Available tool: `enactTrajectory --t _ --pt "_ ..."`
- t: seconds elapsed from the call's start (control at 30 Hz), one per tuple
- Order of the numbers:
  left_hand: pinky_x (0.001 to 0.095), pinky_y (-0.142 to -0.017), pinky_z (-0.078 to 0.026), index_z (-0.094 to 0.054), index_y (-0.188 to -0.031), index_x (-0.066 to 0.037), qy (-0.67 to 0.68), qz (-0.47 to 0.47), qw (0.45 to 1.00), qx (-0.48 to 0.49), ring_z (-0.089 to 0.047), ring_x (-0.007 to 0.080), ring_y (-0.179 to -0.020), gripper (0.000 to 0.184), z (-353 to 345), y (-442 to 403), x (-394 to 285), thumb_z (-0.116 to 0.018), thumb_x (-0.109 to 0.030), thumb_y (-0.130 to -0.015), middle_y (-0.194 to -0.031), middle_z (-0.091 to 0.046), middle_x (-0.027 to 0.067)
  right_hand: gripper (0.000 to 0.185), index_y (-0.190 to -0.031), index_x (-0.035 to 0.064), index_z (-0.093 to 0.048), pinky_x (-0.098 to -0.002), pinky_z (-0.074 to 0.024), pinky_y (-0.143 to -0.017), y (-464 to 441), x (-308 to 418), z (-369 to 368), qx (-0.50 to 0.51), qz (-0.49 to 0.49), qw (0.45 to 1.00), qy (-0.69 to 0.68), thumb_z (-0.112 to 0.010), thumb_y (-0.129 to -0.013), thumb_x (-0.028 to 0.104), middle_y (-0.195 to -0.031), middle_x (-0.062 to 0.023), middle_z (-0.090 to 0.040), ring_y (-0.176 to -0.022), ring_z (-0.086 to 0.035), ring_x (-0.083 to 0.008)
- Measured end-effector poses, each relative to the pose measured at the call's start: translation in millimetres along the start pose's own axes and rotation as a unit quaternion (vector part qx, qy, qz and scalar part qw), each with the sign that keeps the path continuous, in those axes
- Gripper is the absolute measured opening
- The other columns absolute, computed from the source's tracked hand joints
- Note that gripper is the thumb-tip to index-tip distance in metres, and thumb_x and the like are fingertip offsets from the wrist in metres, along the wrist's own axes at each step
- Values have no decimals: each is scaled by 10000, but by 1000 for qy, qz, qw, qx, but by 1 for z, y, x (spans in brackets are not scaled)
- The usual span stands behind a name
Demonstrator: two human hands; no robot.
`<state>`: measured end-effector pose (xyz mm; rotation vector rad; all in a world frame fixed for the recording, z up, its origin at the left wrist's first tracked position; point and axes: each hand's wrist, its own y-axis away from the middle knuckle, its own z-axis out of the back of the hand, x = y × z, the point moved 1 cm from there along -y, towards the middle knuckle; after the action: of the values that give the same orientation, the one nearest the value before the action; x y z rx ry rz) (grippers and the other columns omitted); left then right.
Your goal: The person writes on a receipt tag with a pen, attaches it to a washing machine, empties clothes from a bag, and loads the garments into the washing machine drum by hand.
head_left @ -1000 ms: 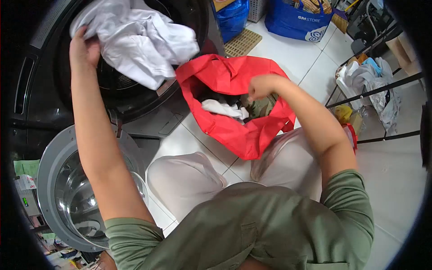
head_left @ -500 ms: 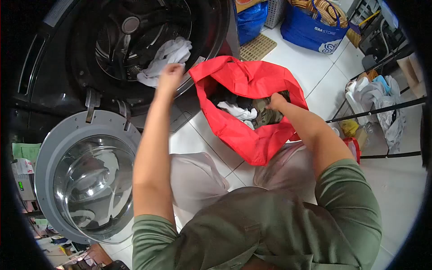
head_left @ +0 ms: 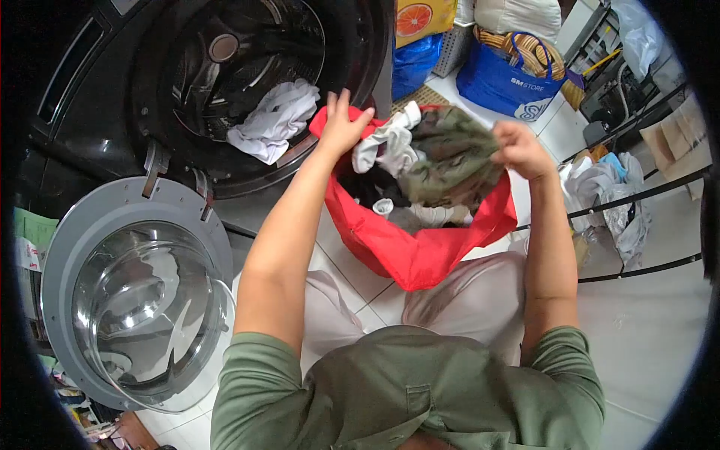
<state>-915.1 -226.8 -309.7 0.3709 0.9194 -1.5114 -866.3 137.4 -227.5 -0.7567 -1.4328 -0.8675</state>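
A red fabric bag (head_left: 420, 259) full of laundry stands between my knees. My right hand (head_left: 521, 150) pinches the edge of a camouflage-patterned green garment (head_left: 454, 154) and lifts it above the bag's opening. At the bag's left rim is my left hand (head_left: 345, 127), its fingers spread; whether it touches the rim is hard to tell. White clothing (head_left: 386, 142) lies beside the camouflage garment, with dark and grey pieces under it. A white cloth (head_left: 276, 120) rests at the lower lip of the washing machine drum (head_left: 247, 60).
The round glass door (head_left: 142, 300) hangs open at left. Behind the bag stand a blue store bag (head_left: 510, 94) of woven items and a blue plastic bag (head_left: 416, 64). At right, a black-framed rack (head_left: 637, 193) has clothes beside it.
My left hand has left the white cloth at the drum and moved right to the red bag. My right hand has raised the camouflage garment up out of the bag's depth.
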Motion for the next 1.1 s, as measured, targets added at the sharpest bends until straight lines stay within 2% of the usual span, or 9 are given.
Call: enactTrajectory --t 0.07,0.23,0.37,0.47,0.63,0.73,0.87,0.97,1.1 --pt "356 -1026 -372 -449 -1335 26 248 22 953 176 -484 286 -1225 677 1 9 -27 -637 -426 -868 -1335 -484 225 225 -764 85 -517 -179 -314 -446 6 21 8 -20 106 989 -99 -675 -639 -15 -660 30 -555 -504 -457 -37" --pt "316 -979 -402 -311 -1428 1 304 9 930 206 -506 183 -1151 658 -43 33 -60 -567 -365 -944 -1326 -480 150 208 -681 90 -500 -251 -242 -412 16 50 -10 12 328 922 -204 -661 -582 3 -555 18 -485 -404 -348 -80" --pt "354 -1086 -301 -158 -1478 -12 319 21 930 179 -336 293 -1353 1052 -83 35 -73 -744 -495 -750 -1477 -295 234 233 -551 123 -447 -324 -198 -441 14 75 -26 301 441 807 -252 -631 -590 -15 -465 -27 -421 -401 -332 -170" --pt "342 -1015 -368 -426 -1381 -48 346 -17 868 356 -494 207 -1185 748 -67 51 -124 -732 -398 -795 -1301 -534 144 270 -537 119 -439 -336 -130 -443 31 69 -23 164 416 876 -184 -685 -562 11 -443 5 -349 -359 -260 -146" --pt "331 -790 -466 -661 -924 31 415 -18 909 37 -586 166 -825 513 42 -15 -127 -593 -476 -891 -887 -675 98 185 -815 71 -516 -204 -296 -504 66 48 60 -155 331 923 -119 -617 -696 -28 -645 71 -448 -557 -404 -35" --pt "310 -758 -472 -651 -913 52 139 -103 982 -82 -593 159 -786 457 122 -37 -194 -636 -404 -875 -840 -675 147 190 -873 62 -564 -187 -302 -530 62 79 29 -260 287 922 -14 -609 -727 -50 -684 68 -487 -587 -410 -22" --pt "325 -844 -492 -525 -1289 8 422 -133 894 66 -591 183 -999 531 168 -54 -275 -569 -389 -940 -1173 -603 122 489 -1195 -1 -530 -235 -442 -830 33 100 -6 -298 341 891 -30 -709 -742 49 -1033 -68 -607 -940 -574 -142" --pt "330 -752 -524 -594 -1111 11 515 -137 841 97 -633 194 -860 442 179 -46 -323 -528 -399 -958 -978 -657 90 1289 -1476 4 -113 -394 -237 -1132 13 83 -74 -235 176 885 361 -898 -509 331 -1463 -205 -316 -1375 -291 -309" --pt "368 -731 -555 -602 -1012 -26 565 -141 811 59 -649 233 -809 385 196 -13 -366 -487 -392 -975 -948 -661 134 1208 -1469 57 -186 -376 -301 -1094 -44 -14 -114 -210 210 862 410 -884 -524 340 -1458 -199 -334 -1335 -350 -324"
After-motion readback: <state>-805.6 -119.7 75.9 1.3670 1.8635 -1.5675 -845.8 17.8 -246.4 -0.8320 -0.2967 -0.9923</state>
